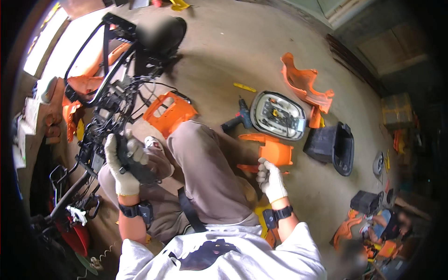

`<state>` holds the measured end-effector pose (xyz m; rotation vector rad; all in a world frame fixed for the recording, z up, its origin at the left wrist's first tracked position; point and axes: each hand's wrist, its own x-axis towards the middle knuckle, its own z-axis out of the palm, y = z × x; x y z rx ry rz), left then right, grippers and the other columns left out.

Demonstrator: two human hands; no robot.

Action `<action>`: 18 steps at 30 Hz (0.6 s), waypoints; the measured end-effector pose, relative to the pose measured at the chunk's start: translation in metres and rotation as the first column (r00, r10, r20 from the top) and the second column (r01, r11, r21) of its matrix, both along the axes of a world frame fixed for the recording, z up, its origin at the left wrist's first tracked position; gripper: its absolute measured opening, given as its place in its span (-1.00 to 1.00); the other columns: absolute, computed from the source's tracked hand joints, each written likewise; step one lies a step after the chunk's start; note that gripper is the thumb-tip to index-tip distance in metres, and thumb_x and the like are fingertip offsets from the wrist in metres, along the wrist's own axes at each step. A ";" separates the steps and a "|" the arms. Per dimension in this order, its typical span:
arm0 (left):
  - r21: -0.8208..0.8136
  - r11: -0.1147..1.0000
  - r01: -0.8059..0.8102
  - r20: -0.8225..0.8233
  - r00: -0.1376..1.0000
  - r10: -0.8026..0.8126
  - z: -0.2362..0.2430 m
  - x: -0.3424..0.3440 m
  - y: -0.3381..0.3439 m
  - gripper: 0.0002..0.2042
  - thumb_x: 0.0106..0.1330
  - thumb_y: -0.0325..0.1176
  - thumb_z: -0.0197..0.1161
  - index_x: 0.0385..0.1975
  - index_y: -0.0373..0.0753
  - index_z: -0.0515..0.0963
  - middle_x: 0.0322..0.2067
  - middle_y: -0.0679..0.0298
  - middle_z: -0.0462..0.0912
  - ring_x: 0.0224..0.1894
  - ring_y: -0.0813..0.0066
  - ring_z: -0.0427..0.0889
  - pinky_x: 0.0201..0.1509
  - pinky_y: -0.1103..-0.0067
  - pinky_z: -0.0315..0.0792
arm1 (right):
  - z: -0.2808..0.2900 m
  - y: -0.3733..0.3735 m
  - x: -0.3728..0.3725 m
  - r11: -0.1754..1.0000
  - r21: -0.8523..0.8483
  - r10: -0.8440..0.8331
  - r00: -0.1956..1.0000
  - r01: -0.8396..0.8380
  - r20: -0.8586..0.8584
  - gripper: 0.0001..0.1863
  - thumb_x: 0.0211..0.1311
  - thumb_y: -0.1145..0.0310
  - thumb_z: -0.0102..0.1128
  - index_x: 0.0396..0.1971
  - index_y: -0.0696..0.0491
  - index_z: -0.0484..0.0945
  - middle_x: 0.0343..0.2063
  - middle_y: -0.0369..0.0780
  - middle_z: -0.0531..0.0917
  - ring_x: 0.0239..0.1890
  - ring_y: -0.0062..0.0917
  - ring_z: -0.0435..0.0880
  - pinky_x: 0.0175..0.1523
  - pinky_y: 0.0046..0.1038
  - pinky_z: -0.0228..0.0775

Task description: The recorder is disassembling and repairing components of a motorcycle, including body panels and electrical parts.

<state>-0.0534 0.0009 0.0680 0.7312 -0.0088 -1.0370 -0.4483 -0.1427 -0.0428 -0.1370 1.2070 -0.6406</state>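
My gloved left hand [122, 168] is closed round a black plastic part [140, 165], beside the black vehicle frame [112, 107] with its tangled cables. My gloved right hand [270, 179] has curled fingers, just in front of an orange panel [275, 151]; anything inside them is too small or hidden to make out. An orange part with openings [175, 112] lies beyond my bent knee. A cordless drill [242, 116] rests beside an oval tray of small hardware [277, 116].
A curved orange panel [298, 79], a yellow strip [243, 87] and a black bin [322, 149] lie on the floor [219, 56]. A co-worker [387, 224] is among parts at lower right. A cardboard box [395, 109] stands by the right wall.
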 end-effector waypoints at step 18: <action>0.404 0.912 -0.064 -0.004 0.997 0.072 -0.032 0.008 -0.052 -0.61 0.44 0.04 0.11 -0.18 -0.21 0.57 -0.53 0.39 0.58 -0.57 0.56 0.45 -0.47 0.61 0.38 | -0.234 -0.124 -0.051 0.634 -0.113 -0.037 0.116 -0.765 -0.993 -0.76 0.27 0.21 0.12 -0.38 0.04 0.66 -0.46 -0.07 0.71 -0.38 -0.22 0.71 -0.24 -0.23 0.55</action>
